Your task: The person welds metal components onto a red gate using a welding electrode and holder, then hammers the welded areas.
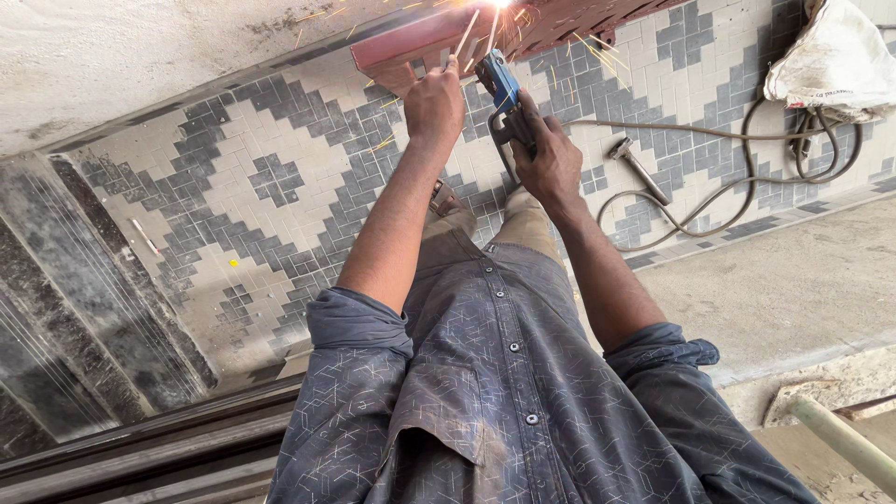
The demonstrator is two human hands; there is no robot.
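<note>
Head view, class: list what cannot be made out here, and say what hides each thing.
- Weld spot on the red metal piece: washed out by glare and sparks, cut by the top edge.
- Left hand fingertips: hidden behind the hand itself.
- Electrode holder handle: covered by the right hand.
- Cable far end: hidden under the white sack.
- Feet: hidden by the person's knees.

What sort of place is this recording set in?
Probably an outdoor paved work site used for metal welding: a patterned grey and white tile floor, sparks at a red metal frame, and a hammer beside coiled welding cable.
</note>
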